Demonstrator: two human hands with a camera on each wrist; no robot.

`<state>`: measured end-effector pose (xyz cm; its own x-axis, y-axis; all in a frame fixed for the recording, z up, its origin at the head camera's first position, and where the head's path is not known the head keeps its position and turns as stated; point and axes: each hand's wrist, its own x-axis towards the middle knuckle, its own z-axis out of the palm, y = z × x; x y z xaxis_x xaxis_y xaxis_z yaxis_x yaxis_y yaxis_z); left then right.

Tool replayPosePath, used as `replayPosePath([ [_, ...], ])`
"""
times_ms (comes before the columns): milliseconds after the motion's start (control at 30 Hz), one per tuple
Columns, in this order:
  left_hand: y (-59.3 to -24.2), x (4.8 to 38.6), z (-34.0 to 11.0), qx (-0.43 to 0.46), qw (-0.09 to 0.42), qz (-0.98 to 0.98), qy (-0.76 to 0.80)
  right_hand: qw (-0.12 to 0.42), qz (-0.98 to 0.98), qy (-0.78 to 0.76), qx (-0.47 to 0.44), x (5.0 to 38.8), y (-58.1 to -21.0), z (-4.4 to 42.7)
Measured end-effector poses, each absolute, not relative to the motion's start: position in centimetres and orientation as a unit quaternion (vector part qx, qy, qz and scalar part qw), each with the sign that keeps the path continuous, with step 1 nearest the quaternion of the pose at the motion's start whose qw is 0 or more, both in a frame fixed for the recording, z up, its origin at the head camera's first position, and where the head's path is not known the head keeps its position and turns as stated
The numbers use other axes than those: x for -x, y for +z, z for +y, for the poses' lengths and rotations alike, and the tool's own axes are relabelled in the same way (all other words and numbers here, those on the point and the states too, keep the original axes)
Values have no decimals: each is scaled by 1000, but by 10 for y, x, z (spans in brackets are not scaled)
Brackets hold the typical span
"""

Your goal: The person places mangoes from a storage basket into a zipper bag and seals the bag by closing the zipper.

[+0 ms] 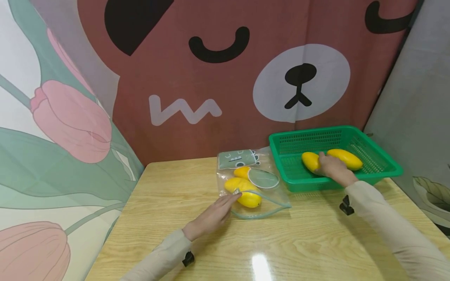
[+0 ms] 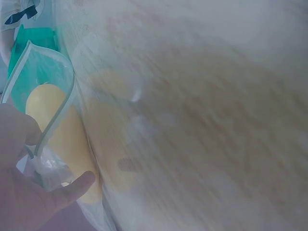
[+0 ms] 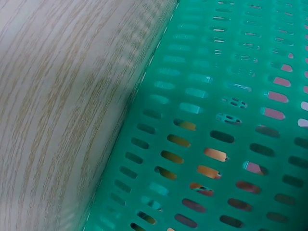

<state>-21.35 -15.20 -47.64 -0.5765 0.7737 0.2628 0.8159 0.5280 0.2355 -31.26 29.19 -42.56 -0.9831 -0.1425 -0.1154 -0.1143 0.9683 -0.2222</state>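
A clear zip bag [image 1: 277, 201] with a cartoon print lies on the table, its mouth spread toward me. Two yellow mangoes [image 1: 249, 199] are inside it. My left hand [image 1: 214, 214] holds the left edge of the bag's mouth; in the left wrist view its thumb [image 2: 79, 187] lies against the bag beside a mango [image 2: 72, 139]. Inside the green basket [image 1: 372, 177], my right hand [image 1: 334, 168] grips a mango [image 1: 310, 160] by its right side. Another mango [image 1: 346, 159] lies just behind that hand. In the right wrist view the basket wall [image 3: 216, 106] hides the right hand.
The basket stands at the table's back right, close beside the bag. Its slotted side fills much of the right wrist view. A printed curtain [image 1: 197, 78] hangs behind the wooden table [image 1: 175, 187]. More patterned cloth [image 1: 63, 164] hangs on the left.
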Motion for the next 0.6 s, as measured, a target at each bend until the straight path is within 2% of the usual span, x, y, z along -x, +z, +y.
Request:
replayPosePath([
  [600, -477, 213, -152, 449, 58, -876, -165, 93, 984, -124, 88, 312, -423, 292],
])
